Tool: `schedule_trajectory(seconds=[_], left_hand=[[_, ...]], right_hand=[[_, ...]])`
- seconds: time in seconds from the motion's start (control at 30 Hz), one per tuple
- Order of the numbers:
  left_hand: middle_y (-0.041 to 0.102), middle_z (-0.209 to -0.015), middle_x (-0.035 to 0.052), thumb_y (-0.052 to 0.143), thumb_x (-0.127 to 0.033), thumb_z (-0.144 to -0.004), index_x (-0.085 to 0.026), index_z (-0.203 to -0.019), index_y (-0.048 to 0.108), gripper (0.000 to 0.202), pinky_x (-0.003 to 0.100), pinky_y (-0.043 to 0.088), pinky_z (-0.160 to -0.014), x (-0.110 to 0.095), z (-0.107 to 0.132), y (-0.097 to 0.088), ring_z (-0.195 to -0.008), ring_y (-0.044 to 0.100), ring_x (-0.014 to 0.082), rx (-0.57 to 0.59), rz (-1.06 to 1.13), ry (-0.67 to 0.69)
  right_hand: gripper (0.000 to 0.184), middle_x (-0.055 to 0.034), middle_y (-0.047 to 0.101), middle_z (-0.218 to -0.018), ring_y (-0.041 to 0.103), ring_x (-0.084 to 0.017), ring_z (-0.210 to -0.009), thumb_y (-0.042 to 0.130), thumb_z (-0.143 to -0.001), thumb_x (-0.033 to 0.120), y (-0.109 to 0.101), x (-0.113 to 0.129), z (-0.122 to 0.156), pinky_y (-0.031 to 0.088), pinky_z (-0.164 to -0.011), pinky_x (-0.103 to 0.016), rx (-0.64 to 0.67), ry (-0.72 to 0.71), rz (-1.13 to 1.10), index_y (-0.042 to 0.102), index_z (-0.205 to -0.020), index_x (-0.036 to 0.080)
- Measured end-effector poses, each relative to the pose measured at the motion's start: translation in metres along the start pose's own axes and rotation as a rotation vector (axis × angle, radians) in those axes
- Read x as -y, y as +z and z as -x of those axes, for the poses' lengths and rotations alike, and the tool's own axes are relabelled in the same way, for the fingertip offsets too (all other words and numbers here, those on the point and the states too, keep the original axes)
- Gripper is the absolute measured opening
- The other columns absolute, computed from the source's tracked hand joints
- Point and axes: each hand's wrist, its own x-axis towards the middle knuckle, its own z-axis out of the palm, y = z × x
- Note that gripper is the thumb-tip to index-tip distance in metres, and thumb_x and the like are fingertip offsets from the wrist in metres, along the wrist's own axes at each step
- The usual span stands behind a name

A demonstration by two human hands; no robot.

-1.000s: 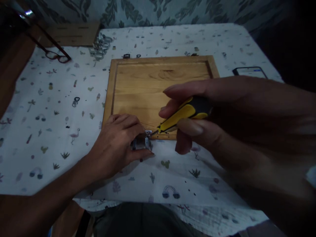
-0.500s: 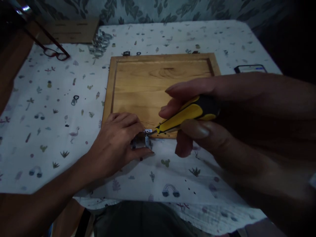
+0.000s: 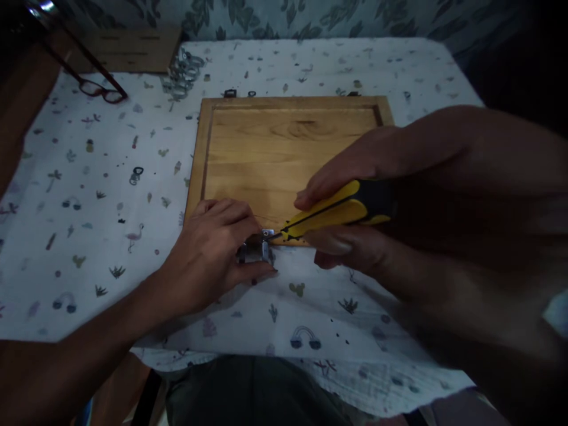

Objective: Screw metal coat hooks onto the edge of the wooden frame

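- The wooden board lies flat on the printed tablecloth, in the middle of the table. It is honey-brown with visible grain, a dark knot mark near the far side, and a raised border framing a sunken middle.
- At the board's near edge, left of centre, sits a hinge: shiny silver metal, with a small flat plate resting on the wood and the rest reaching past the edge over the cloth. The fingers hide part of it.
- The left hand is curled, fingers bent over the board's border and thumb stretched below, with the hinge held between them.
- The right hand is partly closed, pinching a screwdriver between thumb and fingers.
- The screwdriver has a yellow and black handle and a thin dark shaft; it tilts down leftward, its tip at the hinge plate. Whether the tip sits in a screw is too small to tell.
- Small dark dots mark the wood beside the tip; holes or screws, I cannot tell.
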Motion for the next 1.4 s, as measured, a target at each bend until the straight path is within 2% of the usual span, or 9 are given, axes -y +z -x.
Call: schedule_trajectory(seconds=[0.1,0.2,0.37,0.53,0.7,0.9,1.03,1.2,1.4], left_hand=[[0.06,-0.082,0.0028,0.068,-0.049,-0.084,-0.019,-0.083,0.068,0.029,0.035,0.038,-0.072,0.0,-0.001,0.0,-0.082,0.056,0.0216,0.021,-0.011,-0.014],[0.059,-0.08,0.0021,0.069,-0.049,-0.082,-0.019,-0.081,0.068,0.031,0.035,0.038,-0.073,0.0,0.0,0.0,-0.081,0.057,0.0213,0.018,-0.003,-0.014],[0.063,-0.085,0.0019,0.07,-0.05,-0.081,-0.02,-0.086,0.067,0.03,0.036,0.041,-0.076,0.001,0.002,0.002,-0.084,0.06,0.022,-0.027,0.044,-0.032],[0.067,-0.089,0.0022,0.068,-0.052,-0.082,-0.021,-0.088,0.068,0.032,0.036,0.043,-0.073,0.002,0.001,0.001,-0.085,0.063,0.022,0.018,0.07,-0.056],[0.068,-0.089,0.001,0.072,-0.048,-0.079,-0.022,-0.091,0.067,0.028,0.038,0.046,-0.078,0.002,0.001,0.001,-0.086,0.065,0.0224,0.017,0.066,-0.059],[0.068,-0.091,0.0029,0.076,-0.045,-0.076,-0.023,-0.089,0.068,0.027,0.04,0.049,-0.078,0.001,0.001,-0.001,-0.092,0.064,0.0261,0.041,0.066,-0.09],[0.067,-0.09,0.0045,0.074,-0.048,-0.077,-0.022,-0.092,0.067,0.031,0.04,0.051,-0.078,0.002,0.001,-0.002,-0.099,0.062,0.0281,0.054,0.084,-0.101],[0.064,-0.084,0.0027,0.067,-0.05,-0.083,-0.024,-0.093,0.065,0.028,0.042,0.051,-0.078,0.001,0.003,-0.003,-0.093,0.061,0.0256,0.026,0.072,-0.063],[0.065,-0.096,0.0055,0.068,-0.047,-0.084,-0.025,-0.1,0.064,0.028,0.043,0.049,-0.079,0.0,0.001,-0.004,-0.098,0.059,0.0278,0.05,0.074,-0.058]], right_hand=[[0.012,0.0011,0.067,-0.087,0.065,-0.015,-0.072,0.067,-0.089,0.037,-0.002,-0.004,0.006,0.052,-0.048,-0.024,-0.021,-0.112,0.039,0.068,-0.101,0.036],[0.022,0.0032,0.066,-0.099,0.068,-0.015,-0.085,0.067,-0.089,0.023,-0.004,-0.007,0.01,0.057,-0.053,-0.023,0.046,-0.103,0.036,0.067,-0.105,0.038],[0.038,0.0058,0.07,-0.105,0.068,-0.008,-0.069,0.064,-0.088,0.008,-0.005,-0.009,0.009,0.061,-0.058,-0.017,0.121,-0.112,-0.076,0.065,-0.115,0.035],[0.01,0.004,0.069,-0.091,0.066,-0.01,-0.065,0.07,-0.087,0.027,-0.002,-0.014,0.008,0.057,-0.053,-0.02,0.095,-0.082,0.05,0.063,-0.094,0.026],[0.017,0.0023,0.064,-0.088,0.062,-0.008,-0.064,0.069,-0.088,0.033,0.0,-0.017,0.005,0.056,-0.049,-0.019,0.102,-0.057,0.019,0.057,-0.086,0.02],[0.021,0.0055,0.067,-0.11,0.068,-0.008,-0.083,0.064,-0.092,0.026,-0.004,-0.023,0.005,0.06,-0.067,-0.017,0.2,-0.088,-0.114,0.063,-0.113,0.025],[0.009,0.0034,0.069,-0.091,0.066,-0.007,-0.071,0.067,-0.09,0.027,0.0,-0.026,0.003,0.058,-0.058,-0.014,0.184,-0.123,-0.126,0.065,-0.094,0.02],[0.023,0.0049,0.065,-0.082,0.061,-0.005,-0.063,0.075,-0.084,0.03,0.005,-0.022,-0.001,0.056,-0.053,-0.014,0.113,0.02,-0.099,0.054,-0.077,0.021],[0.02,0.0073,0.064,-0.109,0.062,-0.002,-0.074,0.062,-0.092,0.037,0.0,-0.024,-0.002,0.057,-0.067,-0.011,0.196,-0.139,-0.218,0.062,-0.108,0.024]])
